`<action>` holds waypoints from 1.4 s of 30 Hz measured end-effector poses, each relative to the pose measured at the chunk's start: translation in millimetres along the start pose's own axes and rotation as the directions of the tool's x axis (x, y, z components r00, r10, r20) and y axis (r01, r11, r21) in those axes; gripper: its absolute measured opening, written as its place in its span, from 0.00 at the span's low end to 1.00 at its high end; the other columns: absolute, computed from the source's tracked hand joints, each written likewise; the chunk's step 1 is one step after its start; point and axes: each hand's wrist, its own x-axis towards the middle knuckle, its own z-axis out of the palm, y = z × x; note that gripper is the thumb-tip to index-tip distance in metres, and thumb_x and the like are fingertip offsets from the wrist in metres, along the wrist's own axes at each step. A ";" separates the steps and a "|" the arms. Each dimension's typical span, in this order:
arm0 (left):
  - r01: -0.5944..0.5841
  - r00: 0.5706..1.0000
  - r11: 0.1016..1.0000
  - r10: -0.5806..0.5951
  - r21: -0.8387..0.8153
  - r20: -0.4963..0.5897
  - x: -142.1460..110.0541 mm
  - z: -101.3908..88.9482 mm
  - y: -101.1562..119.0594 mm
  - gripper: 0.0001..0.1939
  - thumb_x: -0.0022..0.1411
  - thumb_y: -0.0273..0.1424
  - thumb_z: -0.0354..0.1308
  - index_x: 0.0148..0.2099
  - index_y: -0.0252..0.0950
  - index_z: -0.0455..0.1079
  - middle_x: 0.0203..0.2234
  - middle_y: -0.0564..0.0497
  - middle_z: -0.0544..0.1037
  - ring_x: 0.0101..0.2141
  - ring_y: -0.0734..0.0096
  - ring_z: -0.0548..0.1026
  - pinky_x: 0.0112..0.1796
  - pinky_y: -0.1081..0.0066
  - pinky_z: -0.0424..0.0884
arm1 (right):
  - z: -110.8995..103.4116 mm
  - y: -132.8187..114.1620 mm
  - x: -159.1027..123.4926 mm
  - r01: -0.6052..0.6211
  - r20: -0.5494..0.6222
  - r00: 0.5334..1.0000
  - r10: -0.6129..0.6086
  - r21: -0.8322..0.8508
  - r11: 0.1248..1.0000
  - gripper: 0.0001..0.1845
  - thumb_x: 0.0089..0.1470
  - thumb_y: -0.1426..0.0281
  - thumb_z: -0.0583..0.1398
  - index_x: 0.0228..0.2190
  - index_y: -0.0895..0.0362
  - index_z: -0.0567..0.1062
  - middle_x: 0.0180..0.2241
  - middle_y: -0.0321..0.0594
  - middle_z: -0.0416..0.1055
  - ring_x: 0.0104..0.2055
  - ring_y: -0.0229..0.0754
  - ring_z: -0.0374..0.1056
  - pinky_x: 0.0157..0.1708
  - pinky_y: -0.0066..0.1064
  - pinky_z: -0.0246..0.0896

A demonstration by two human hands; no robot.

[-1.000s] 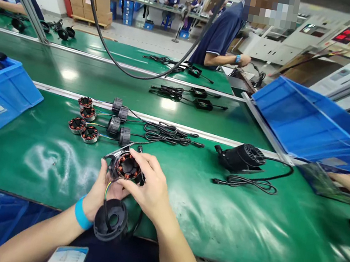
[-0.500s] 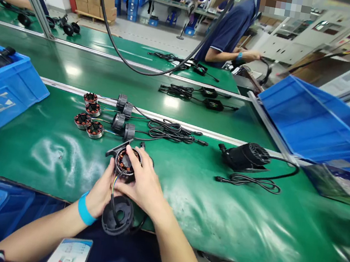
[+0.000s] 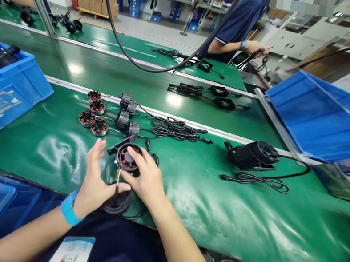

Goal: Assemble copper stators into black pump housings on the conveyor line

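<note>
My right hand (image 3: 149,181) grips a black pump motor housing (image 3: 119,145), fingers over its top and thumb at its near side. A stator with copper windings (image 3: 123,161) sits inside the housing's round opening. Coloured wires (image 3: 119,176) run from it towards me to a round black end cap (image 3: 117,205), partly hidden under my left hand (image 3: 94,187). That hand is open, fingers raised and apart, its thumb stretched across the wires near the cap; whether the thumb touches them I cannot tell. A black cable with a plug (image 3: 148,145) lies just beyond my right hand.
Several stators (image 3: 99,126) wired to ribbed caps (image 3: 122,119) and coiled cables (image 3: 175,127) lie beyond my hands. To the right is an assembled black pump (image 3: 252,155). Blue bins (image 3: 22,90) flank the green bench (image 3: 213,219). A co-worker (image 3: 236,24) stands across the line.
My left hand has let go of the housing's left side and opened, moving left with its thumb over the wires. My right hand keeps its grip. The end cap sits slightly closer to the housing.
</note>
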 end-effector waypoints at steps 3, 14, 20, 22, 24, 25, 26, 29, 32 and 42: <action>-0.065 0.993 0.993 0.055 0.094 0.101 14.9 10.1 -8.7 0.65 0.44 0.50 0.78 0.75 0.45 0.45 0.66 0.37 0.58 0.66 0.44 0.59 0.65 0.46 0.58 | 16.9 13.0 -4.2 -0.065 0.120 0.990 0.068 -0.025 0.998 0.35 0.53 0.60 0.71 0.60 0.50 0.73 0.59 0.50 0.70 0.58 0.55 0.71 0.54 0.45 0.74; -0.329 0.868 0.852 0.443 0.408 -0.226 41.7 13.7 5.7 0.37 0.46 0.45 0.76 0.53 0.40 0.66 0.46 0.46 0.67 0.50 0.54 0.69 0.51 0.56 0.70 | -22.3 -43.9 -42.9 -0.530 0.608 0.786 -0.112 0.756 0.383 0.19 0.61 0.53 0.63 0.41 0.56 0.80 0.32 0.40 0.73 0.29 0.38 0.70 0.34 0.32 0.72; -0.316 0.758 0.791 0.543 0.524 -0.362 56.5 -5.5 37.2 0.22 0.46 0.44 0.76 0.40 0.42 0.73 0.52 0.46 0.64 0.55 0.51 0.66 0.54 0.54 0.69 | 33.0 -58.7 -69.8 -0.647 0.679 0.727 0.106 0.728 -0.225 0.35 0.51 0.45 0.69 0.52 0.51 0.70 0.46 0.46 0.73 0.32 0.38 0.70 0.27 0.28 0.67; -0.315 0.772 0.793 0.533 0.522 -0.345 52.3 -6.2 38.0 0.19 0.48 0.42 0.76 0.38 0.42 0.75 0.51 0.46 0.63 0.55 0.52 0.66 0.54 0.55 0.70 | 33.0 -55.5 -66.4 -0.414 0.404 0.868 0.290 0.910 -0.031 0.36 0.49 0.46 0.70 0.53 0.50 0.69 0.51 0.49 0.70 0.36 0.42 0.71 0.31 0.33 0.71; -0.314 0.818 0.815 0.493 0.487 -0.297 43.2 -2.3 33.5 0.15 0.50 0.40 0.75 0.38 0.42 0.77 0.50 0.46 0.62 0.55 0.53 0.65 0.54 0.57 0.70 | 21.9 -53.9 -57.4 -0.189 0.096 0.925 0.368 0.956 0.226 0.48 0.46 0.45 0.72 0.62 0.46 0.61 0.52 0.49 0.68 0.38 0.44 0.72 0.36 0.39 0.74; -0.314 0.847 0.834 0.462 0.455 -0.262 37.4 1.4 30.1 0.14 0.51 0.39 0.75 0.38 0.42 0.77 0.50 0.47 0.62 0.56 0.54 0.65 0.53 0.58 0.70 | 14.3 -53.7 -51.1 -0.130 -0.009 0.925 0.379 0.931 0.340 0.54 0.46 0.45 0.72 0.66 0.43 0.55 0.52 0.48 0.68 0.37 0.44 0.73 0.38 0.41 0.75; -0.308 0.878 0.857 0.423 0.412 -0.224 31.2 5.8 26.5 0.12 0.52 0.39 0.75 0.36 0.42 0.78 0.50 0.47 0.62 0.56 0.54 0.65 0.53 0.59 0.70 | 6.6 -53.4 -43.6 -0.105 -0.084 0.916 0.391 0.893 0.437 0.57 0.47 0.45 0.72 0.68 0.42 0.49 0.50 0.46 0.70 0.36 0.44 0.73 0.39 0.42 0.76; -0.249 0.954 0.924 0.286 0.289 -0.094 13.8 19.6 18.2 0.12 0.52 0.38 0.74 0.29 0.39 0.75 0.50 0.46 0.60 0.55 0.54 0.64 0.53 0.59 0.70 | -10.6 -45.0 -17.4 -0.133 -0.229 0.858 0.459 0.765 0.630 0.52 0.54 0.50 0.69 0.68 0.46 0.47 0.38 0.39 0.72 0.32 0.42 0.73 0.38 0.40 0.76; -0.214 0.977 0.949 0.205 0.233 0.061 4.8 26.9 14.9 0.15 0.48 0.35 0.74 0.27 0.37 0.69 0.47 0.46 0.59 0.54 0.54 0.65 0.52 0.59 0.71 | -18.0 -20.1 5.0 -0.203 -0.316 0.794 0.519 0.667 0.717 0.43 0.56 0.56 0.68 0.64 0.51 0.56 0.38 0.40 0.73 0.32 0.41 0.72 0.40 0.39 0.75; -0.340 0.902 0.939 0.341 -0.050 0.263 9.4 15.3 -1.7 0.15 0.55 0.33 0.73 0.40 0.40 0.71 0.53 0.46 0.59 0.57 0.58 0.64 0.55 0.58 0.72 | -35.3 39.8 34.2 -0.109 0.022 0.993 0.120 0.598 0.794 0.35 0.53 0.61 0.70 0.59 0.53 0.67 0.54 0.47 0.71 0.54 0.49 0.71 0.57 0.44 0.68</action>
